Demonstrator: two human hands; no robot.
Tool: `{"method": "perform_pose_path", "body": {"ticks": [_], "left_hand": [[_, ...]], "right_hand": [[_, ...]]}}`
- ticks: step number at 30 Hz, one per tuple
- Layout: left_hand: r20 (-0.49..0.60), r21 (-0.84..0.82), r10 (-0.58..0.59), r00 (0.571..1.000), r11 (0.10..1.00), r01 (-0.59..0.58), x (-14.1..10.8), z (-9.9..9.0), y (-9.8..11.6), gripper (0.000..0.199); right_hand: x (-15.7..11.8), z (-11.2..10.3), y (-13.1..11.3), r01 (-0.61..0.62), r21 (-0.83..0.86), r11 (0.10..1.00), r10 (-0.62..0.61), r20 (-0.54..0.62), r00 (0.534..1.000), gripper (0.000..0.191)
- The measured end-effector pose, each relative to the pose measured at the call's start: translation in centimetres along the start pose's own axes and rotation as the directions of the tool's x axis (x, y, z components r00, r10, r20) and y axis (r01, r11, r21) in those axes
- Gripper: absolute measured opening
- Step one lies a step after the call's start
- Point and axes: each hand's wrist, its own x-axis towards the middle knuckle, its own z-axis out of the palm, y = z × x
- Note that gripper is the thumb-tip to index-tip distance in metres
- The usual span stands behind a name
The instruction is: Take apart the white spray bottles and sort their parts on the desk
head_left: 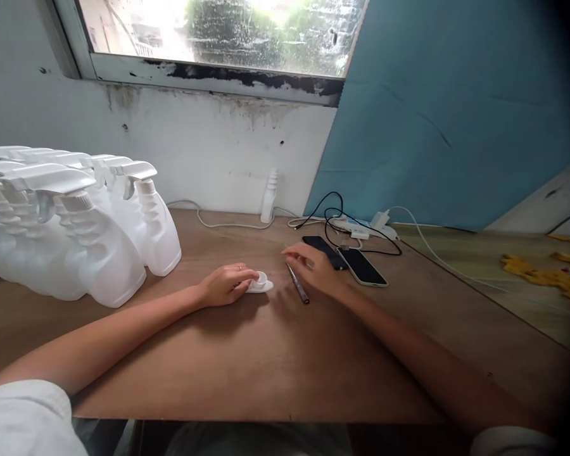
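Observation:
My left hand (228, 284) rests on the brown table, its thumb and forefinger closed on a small white plastic piece (261, 282) with a round raised part. To the right, my right hand (311, 266) hovers over the upper end of a dark pen-like tool (298, 284), with its fingers bent; whether it touches the tool or pinches anything I cannot make out. Just beyond that hand lie a dark phone (323, 248) and a second phone with a pale edge (362, 266).
Several white spray bottles (109, 253) crowd the table's left side. A small white bottle (269, 197) stands by the wall. Black and white cables run to a power strip (365, 228) at the back right. Yellow cloth (546, 275) lies far right.

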Motion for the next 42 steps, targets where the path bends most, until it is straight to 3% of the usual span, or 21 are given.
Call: {"method": "perform_pose_path", "body": {"ticks": [2, 4, 7, 10, 12, 15, 19, 22, 24, 26, 28, 29, 33, 42], "left_hand": [[-0.001, 0.001, -0.030, 1.000, 1.000, 0.030, 0.0, 0.1, 0.1, 0.030], [0.007, -0.019, -0.070, 0.998, 0.997, 0.070, 0.0, 0.1, 0.3, 0.027], [0.027, -0.093, -0.147, 0.989, 0.984, 0.149, 0.0, 0.1, 0.6, 0.025], [0.039, -0.131, -0.200, 0.979, 0.970, 0.204, -0.1, 0.1, 0.7, 0.036], [0.045, -0.127, -0.206, 0.977, 0.969, 0.211, -0.2, 0.1, 0.6, 0.041], [0.038, -0.106, -0.184, 0.982, 0.977, 0.187, -0.1, 0.2, 0.5, 0.041], [0.030, -0.087, -0.148, 0.989, 0.985, 0.150, 0.0, 0.3, 0.3, 0.038], [0.037, -0.083, -0.143, 0.989, 0.986, 0.146, 0.1, 0.3, 0.3, 0.035], [0.037, -0.070, -0.121, 0.992, 0.990, 0.123, 0.1, 0.2, 0.4, 0.032], [0.045, -0.055, -0.100, 0.994, 0.993, 0.102, 0.1, 0.1, 0.6, 0.029], [0.056, -0.045, -0.093, 0.994, 0.994, 0.096, 0.2, 0.0, 0.8, 0.030], [0.059, -0.042, -0.092, 0.994, 0.995, 0.095, 0.2, -0.1, 0.8, 0.030], [0.060, -0.032, -0.075, 0.995, 0.997, 0.077, 0.2, -0.2, 1.0, 0.029], [0.059, -0.002, -0.063, 0.996, 0.998, 0.063, 0.3, -0.1, 0.8, 0.032]], "right_hand": [[0.3, -1.2, 1.3, -0.205, -0.141, 0.969, 0.214, 0.051, 0.976, 0.024], [0.4, -2.3, 2.6, -0.326, -0.219, 0.920, 0.357, 0.120, 0.926, 0.021], [0.1, -3.4, 4.2, -0.460, -0.281, 0.842, 0.533, 0.313, 0.786, 0.026], [-0.2, -3.6, 5.1, -0.536, -0.282, 0.796, 0.600, 0.486, 0.635, 0.029], [-0.2, -3.3, 5.2, -0.565, -0.248, 0.787, 0.598, 0.532, 0.600, 0.026], [0.0, -2.9, 4.8, -0.583, -0.154, 0.798, 0.569, 0.512, 0.643, 0.022], [0.6, -2.6, 3.1, -0.536, 0.113, 0.837, 0.461, 0.384, 0.800, 0.015], [1.0, -2.5, 1.0, -0.443, 0.342, 0.829, 0.358, 0.284, 0.889, 0.010], [1.0, -2.3, -0.7, -0.324, 0.555, 0.766, 0.268, 0.181, 0.946, 0.010], [0.8, -1.8, -2.3, -0.161, 0.754, 0.637, 0.172, 0.064, 0.983, 0.012], [0.5, -1.1, -3.5, -0.032, 0.846, 0.533, 0.092, -0.020, 0.996, 0.013], [0.3, -0.7, -3.9, 0.005, 0.851, 0.526, 0.062, -0.044, 0.997, 0.012], [-0.2, 0.4, -4.3, 0.100, 0.820, 0.564, -0.028, -0.102, 0.994, 0.014], [-0.6, 0.5, -4.3, 0.150, 0.745, 0.650, -0.126, -0.089, 0.988, 0.019]]}}
